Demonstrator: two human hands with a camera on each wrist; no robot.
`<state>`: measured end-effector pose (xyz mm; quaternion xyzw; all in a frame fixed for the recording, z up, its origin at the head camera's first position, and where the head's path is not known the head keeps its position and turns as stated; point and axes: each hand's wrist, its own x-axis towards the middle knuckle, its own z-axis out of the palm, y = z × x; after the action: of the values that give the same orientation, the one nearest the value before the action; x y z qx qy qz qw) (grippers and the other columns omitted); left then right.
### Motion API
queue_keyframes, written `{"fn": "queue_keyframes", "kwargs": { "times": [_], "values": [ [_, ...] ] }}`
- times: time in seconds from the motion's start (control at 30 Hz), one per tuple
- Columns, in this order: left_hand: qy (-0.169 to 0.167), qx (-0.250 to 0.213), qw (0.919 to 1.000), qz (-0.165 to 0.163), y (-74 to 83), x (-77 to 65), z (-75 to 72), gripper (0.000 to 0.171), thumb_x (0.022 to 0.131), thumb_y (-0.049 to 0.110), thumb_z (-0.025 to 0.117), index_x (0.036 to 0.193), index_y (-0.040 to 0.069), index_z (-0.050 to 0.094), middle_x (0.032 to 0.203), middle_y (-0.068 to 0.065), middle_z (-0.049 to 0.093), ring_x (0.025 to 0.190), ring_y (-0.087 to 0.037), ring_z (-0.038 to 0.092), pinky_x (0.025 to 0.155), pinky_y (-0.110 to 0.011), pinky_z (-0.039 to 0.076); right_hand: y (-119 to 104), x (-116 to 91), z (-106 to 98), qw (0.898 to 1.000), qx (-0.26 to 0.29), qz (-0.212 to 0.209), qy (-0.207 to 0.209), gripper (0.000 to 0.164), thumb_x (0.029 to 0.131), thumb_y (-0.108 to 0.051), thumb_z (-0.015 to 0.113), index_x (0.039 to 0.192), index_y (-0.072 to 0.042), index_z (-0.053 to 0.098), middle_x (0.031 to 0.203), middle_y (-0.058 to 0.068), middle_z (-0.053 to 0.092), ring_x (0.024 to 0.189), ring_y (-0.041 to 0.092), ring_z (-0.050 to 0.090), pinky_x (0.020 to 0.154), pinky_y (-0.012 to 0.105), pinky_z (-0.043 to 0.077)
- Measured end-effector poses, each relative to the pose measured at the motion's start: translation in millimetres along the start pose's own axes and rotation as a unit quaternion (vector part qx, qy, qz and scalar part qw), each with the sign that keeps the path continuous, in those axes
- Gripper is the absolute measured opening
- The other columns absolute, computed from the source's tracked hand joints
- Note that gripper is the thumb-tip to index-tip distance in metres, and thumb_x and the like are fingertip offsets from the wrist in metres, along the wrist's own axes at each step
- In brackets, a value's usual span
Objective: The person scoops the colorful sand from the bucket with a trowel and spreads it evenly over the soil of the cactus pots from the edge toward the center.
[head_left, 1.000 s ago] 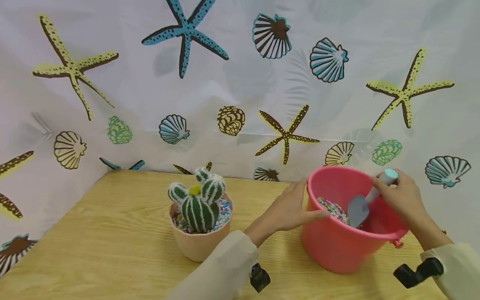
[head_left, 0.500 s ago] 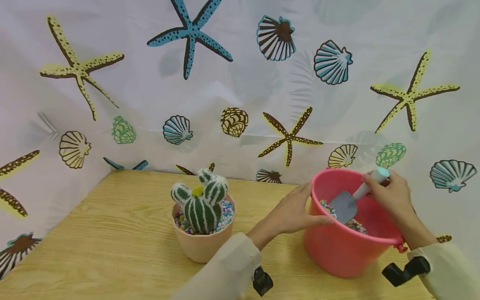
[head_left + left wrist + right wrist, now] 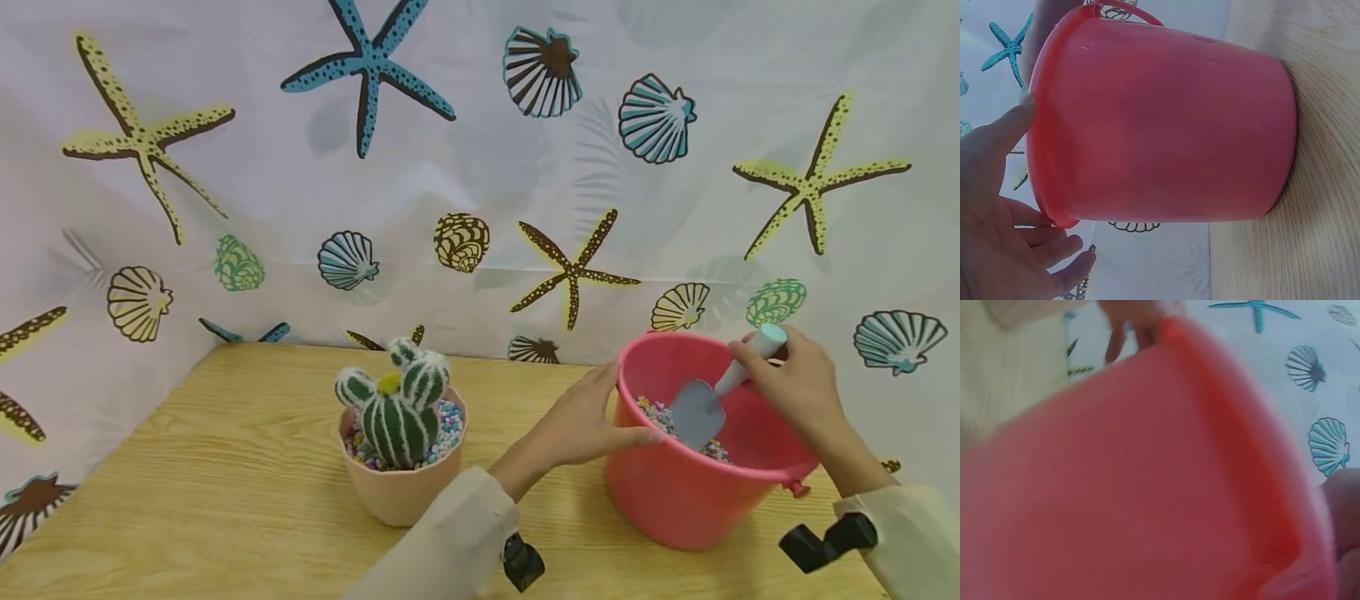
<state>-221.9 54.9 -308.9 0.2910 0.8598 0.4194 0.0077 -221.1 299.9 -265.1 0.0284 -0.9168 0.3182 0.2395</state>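
Observation:
A pink-red bucket [image 3: 690,504] stands on the wooden table with small multicoloured pebbles [image 3: 717,452] in its bottom. My left hand [image 3: 573,425] rests against its left rim, thumb laid along the near side and fingers at the far side. The left wrist view also shows this hand [image 3: 997,212] with fingers spread and loosely bent at the rim. Over the bucket's mouth my right hand [image 3: 804,387] grips the pale handle of a small trowel [image 3: 699,414]. The grey blade is inside the bucket, angled down at the pebbles. In the right wrist view the bucket's wall hides most of that hand.
Left of the bucket a peach pot [image 3: 401,492] holds a knitted cactus [image 3: 401,425] set in coloured pebbles. Behind the table hangs a white cloth [image 3: 480,175] printed with starfish and shells. A red bucket handle [image 3: 1141,14] shows in the left wrist view.
The trowel's blade has moved left inside the bucket and its handle leans more. The left hand and the bucket hold the same place; the head view shifted slightly and came back.

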Motion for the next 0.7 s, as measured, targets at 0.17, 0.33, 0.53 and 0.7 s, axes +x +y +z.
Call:
{"fn": "queue_keyframes", "kwargs": {
  "times": [0.17,0.33,0.53,0.7],
  "values": [
    [-0.004,0.008,1.0000,-0.001,-0.7,1.3,0.7,0.099,0.079,0.050,0.073,0.154,0.023,0.016,0.158,0.002,0.023,0.144,-0.021,0.026,0.110,-0.049,0.033,4.6,0.1,7.1,0.996,-0.072,-0.044,0.017,0.028,0.091,-0.019,0.063,0.092,0.007,0.053,0.086,0.028,0.062,0.085,0.048,0.063,0.063,0.048,0.055],
    [-0.007,0.006,1.0000,-0.001,-0.4,1.4,0.7,0.100,0.078,0.050,0.074,0.154,0.022,0.015,0.158,0.002,0.023,0.144,-0.020,0.027,0.111,-0.048,0.032,-3.9,-1.2,13.9,0.998,-0.053,-0.024,-0.010,0.033,0.095,-0.027,0.058,0.099,0.005,0.052,0.088,0.026,0.062,0.079,0.041,0.062,0.059,0.038,0.053],
    [-0.012,0.015,0.9998,0.001,2.1,2.9,0.8,0.100,0.079,0.051,0.073,0.154,0.021,0.015,0.157,0.000,0.027,0.142,-0.021,0.032,0.108,-0.047,0.037,-18.1,0.9,16.6,0.998,0.053,0.035,0.022,0.040,0.096,-0.036,0.054,0.104,0.004,0.056,0.082,0.005,0.067,0.060,0.001,0.059,0.056,0.014,0.050],
    [-0.035,0.026,0.9990,-0.012,2.8,3.8,-2.8,0.103,0.080,0.052,0.071,0.155,0.015,0.011,0.159,-0.002,0.022,0.144,-0.022,0.028,0.109,-0.050,0.034,-13.0,3.4,16.7,0.958,0.255,0.125,0.031,0.027,0.098,-0.033,0.051,0.101,-0.006,0.051,0.070,-0.021,0.063,0.062,-0.007,0.063,0.058,0.015,0.053]
  ]
}}
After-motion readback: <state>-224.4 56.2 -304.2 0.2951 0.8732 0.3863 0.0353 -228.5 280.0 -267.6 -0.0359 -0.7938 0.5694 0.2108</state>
